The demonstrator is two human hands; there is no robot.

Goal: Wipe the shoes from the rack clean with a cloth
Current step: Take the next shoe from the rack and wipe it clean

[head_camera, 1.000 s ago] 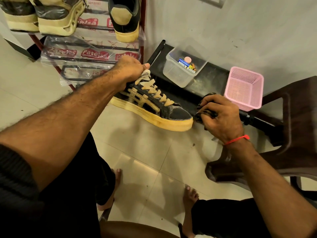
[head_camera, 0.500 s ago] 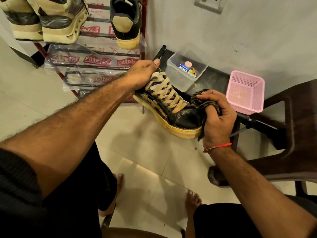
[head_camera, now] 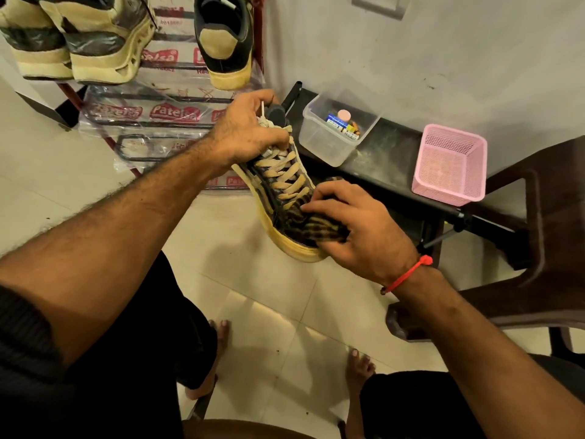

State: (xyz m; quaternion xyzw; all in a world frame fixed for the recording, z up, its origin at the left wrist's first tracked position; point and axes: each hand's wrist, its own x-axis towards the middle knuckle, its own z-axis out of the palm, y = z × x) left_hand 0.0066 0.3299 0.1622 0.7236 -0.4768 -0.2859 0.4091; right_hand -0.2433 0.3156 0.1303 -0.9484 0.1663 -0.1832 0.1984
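Observation:
A black sneaker (head_camera: 281, 188) with tan laces and a yellowed sole hangs in the air in front of me, its toe pointing toward me. My left hand (head_camera: 245, 131) grips it at the ankle opening and tongue. A dark striped cloth (head_camera: 311, 224) lies over the toe cap, and my right hand (head_camera: 357, 226) holds and presses it there with curled fingers. The toe itself is hidden under cloth and hand. The shoe rack (head_camera: 177, 122) stands at the upper left, wrapped in printed plastic.
On the rack's top shelf sit two beige-and-grey sneakers (head_camera: 79, 42) and one black-and-tan shoe (head_camera: 226, 42). A low black bench (head_camera: 389, 160) along the wall carries a clear plastic tub (head_camera: 326, 144) and a pink mesh basket (head_camera: 449, 166). A brown chair (head_camera: 538, 248) stands at right.
The sneaker has turned from side-on to toe toward me and risen. My right hand slid the cloth from the toe's front edge up onto the toe cap.

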